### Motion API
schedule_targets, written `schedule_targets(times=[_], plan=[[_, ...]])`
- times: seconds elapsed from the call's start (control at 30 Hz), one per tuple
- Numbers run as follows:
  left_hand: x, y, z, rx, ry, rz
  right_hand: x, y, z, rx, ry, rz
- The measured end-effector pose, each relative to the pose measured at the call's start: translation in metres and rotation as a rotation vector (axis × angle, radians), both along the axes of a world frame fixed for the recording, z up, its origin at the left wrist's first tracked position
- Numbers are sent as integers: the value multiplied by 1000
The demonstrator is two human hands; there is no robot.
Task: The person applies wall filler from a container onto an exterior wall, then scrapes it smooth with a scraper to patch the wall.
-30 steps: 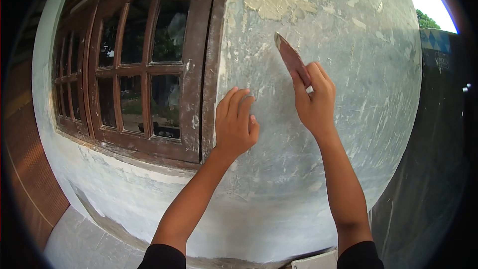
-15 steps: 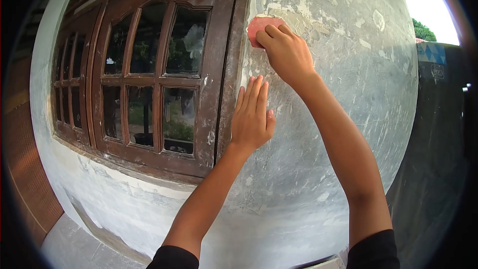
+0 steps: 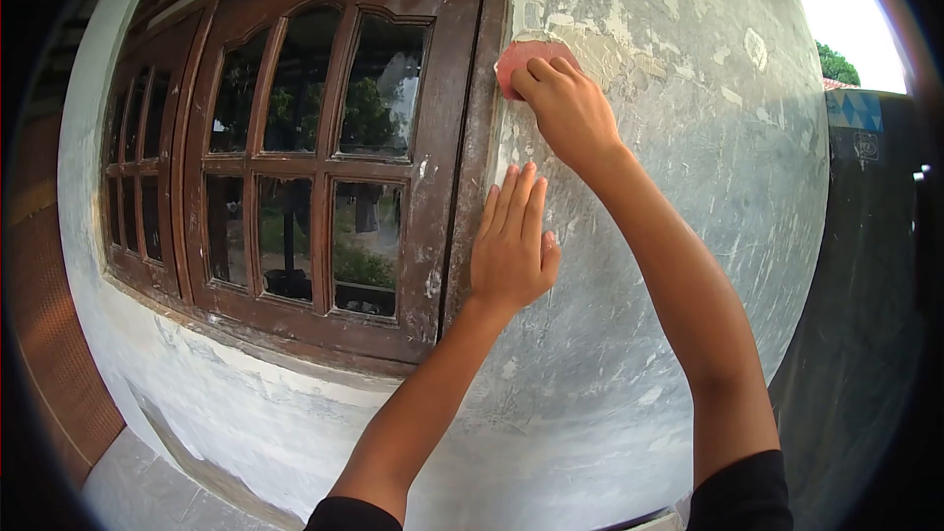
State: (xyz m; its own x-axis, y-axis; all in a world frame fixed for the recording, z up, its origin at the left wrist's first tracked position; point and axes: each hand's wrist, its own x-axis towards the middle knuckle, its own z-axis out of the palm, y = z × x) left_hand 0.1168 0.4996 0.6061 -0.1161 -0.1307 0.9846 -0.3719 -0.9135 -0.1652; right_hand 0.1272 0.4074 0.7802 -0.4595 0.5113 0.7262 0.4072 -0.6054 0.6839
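My right hand (image 3: 568, 108) presses a reddish sheet of sandpaper (image 3: 518, 56) flat against the grey, patchy plaster wall (image 3: 678, 167), high up beside the brown window frame (image 3: 472, 167). Only the sheet's upper left edge shows past my fingers. My left hand (image 3: 513, 241) lies flat on the wall below it, fingers together and pointing up, holding nothing.
A brown wooden window (image 3: 295, 157) with several glass panes fills the left half. Below it runs a pale plastered sill (image 3: 265, 374). A tiled floor (image 3: 147, 492) shows at the bottom left. A dark fence (image 3: 865, 236) stands at the right.
My right hand swung the sandpaper up and left to the wall's edge by the window frame and laid it flat. My left hand slid slightly right and flattened.
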Motion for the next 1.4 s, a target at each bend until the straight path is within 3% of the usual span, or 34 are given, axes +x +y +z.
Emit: schedule_targets(times=[0.2,0.5,0.6,0.7,0.77,0.8,0.87,1.0,1.23,1.33,1.4], plan=[[-1,0,-1,-8,-10,-15,4,-4,-21,2,14,-115],[2,3,-3,-56,-170,-141,4,-25,-58,-55,-7,-13],[4,2,-4,-49,-192,-148,-13,-34,-61,39,3,150],[1,1,-4,-50,-167,-155,-33,-40,-57,399,471,635],[2,1,-4,-51,-170,-170,-35,-41,-50,490,780,913],[2,1,-4,-51,-179,-181,-32,-40,-48,490,782,911],[1,1,-4,-54,-186,-191,-21,-34,-46,444,1039,1283],[-1,1,-4,-60,-195,-212,-12,-23,-51,406,1343,1505],[0,2,-5,-54,-179,-216,-2,-26,-60,483,1438,1437],[2,4,-4,-34,-184,-227,-17,-37,-71,565,1301,1324],[4,4,-5,-26,-190,-208,-28,-45,-73,501,830,933]])
